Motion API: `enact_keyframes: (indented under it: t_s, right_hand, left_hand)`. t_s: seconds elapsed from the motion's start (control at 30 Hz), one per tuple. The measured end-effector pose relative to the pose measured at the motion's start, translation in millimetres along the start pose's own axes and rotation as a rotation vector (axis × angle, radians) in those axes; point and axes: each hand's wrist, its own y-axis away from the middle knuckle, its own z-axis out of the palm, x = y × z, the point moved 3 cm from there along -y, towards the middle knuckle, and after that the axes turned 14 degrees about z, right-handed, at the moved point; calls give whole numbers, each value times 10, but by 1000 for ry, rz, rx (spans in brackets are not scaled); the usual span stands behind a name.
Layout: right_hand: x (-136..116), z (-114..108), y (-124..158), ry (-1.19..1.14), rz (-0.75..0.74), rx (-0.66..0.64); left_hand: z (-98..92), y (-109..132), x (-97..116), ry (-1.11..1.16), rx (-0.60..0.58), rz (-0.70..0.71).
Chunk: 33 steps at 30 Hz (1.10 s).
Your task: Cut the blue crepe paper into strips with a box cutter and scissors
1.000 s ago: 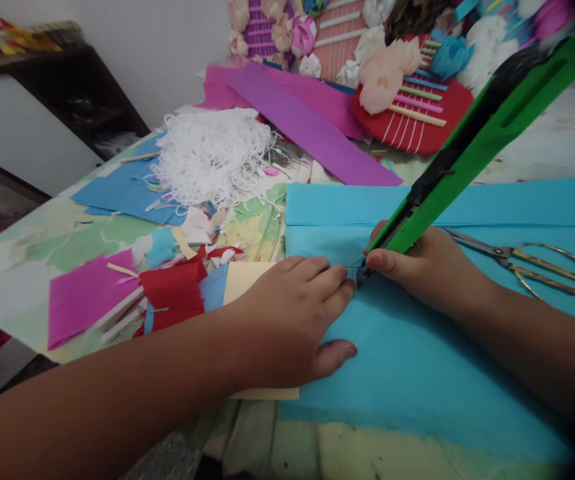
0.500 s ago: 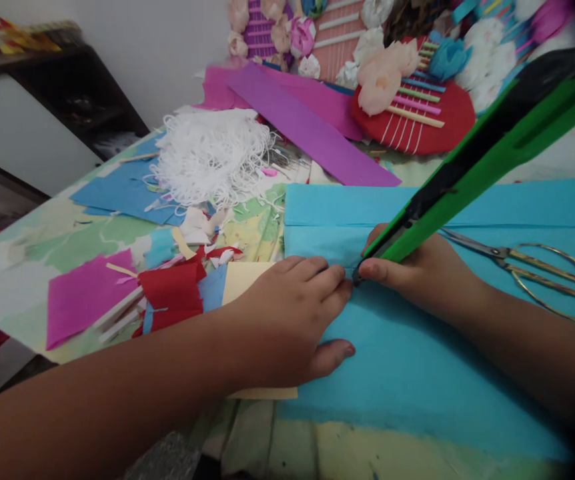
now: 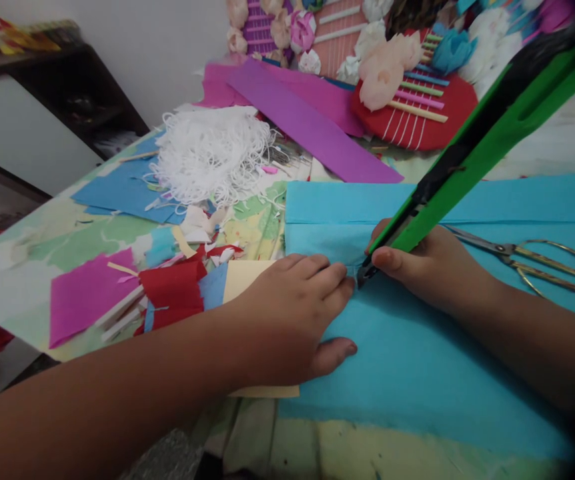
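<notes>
The step in hand looks like cutting: the right hand [image 3: 417, 267] is wrapped around a green knife [image 3: 467, 180], thumb along its side, and the knife leans up to the right with its tip down at the blue paper [image 3: 392, 373]. That paper lies across the near right part of the table, over a painted cloth [image 3: 82, 233], with a long crease or edge running near its far side. The left hand [image 3: 300, 313] grips nothing; it lies palm down, fingers side by side and thumb spread, its fingertips on the paper just beside the tip. The hands are near each other but apart. A cream card [image 3: 247, 270] shows from under the left hand (how far it runs beneath is hidden). A thin line shows by the tip, too faint to tell whether it is a slit or a fold. The next move, I judge, calls for firm, even pressure from the left hand so the paper does not bunch, and a slow pull of the knife with those fingertips clear of its path. The scissors [image 3: 506, 251] lie on the paper behind the right wrist, and the yarn [image 3: 212, 153] sits well apart, farther back.
</notes>
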Motion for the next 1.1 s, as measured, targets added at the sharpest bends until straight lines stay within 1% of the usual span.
enact_keyframes:
  t_s: [0.23,0.37,0.6,0.77,0.87,0.97,1.1]
  right_hand:
    - [-7,21,12,5,-20,-17]
    - [-1,25,9,35,-16,-9]
    - [-13,8,8,9,-11,11]
    - [-33,22,21,-10,-42,-27]
    - [-24,32,28,25,-42,-42]
    - [-11,40,35,73,-49,-15]
    - [-11,53,39,75,-65,10]
  left_hand:
    - [-9,0,0,-27,25,5]
    - [-6,5,0,-20,21,2]
    - [-6,8,6,-9,26,3]
    - [-4,8,6,-6,27,-3]
    - [-1,3,4,-7,26,0]
    - [-2,2,3,-9,26,4]
    - [-11,6,4,10,21,3]
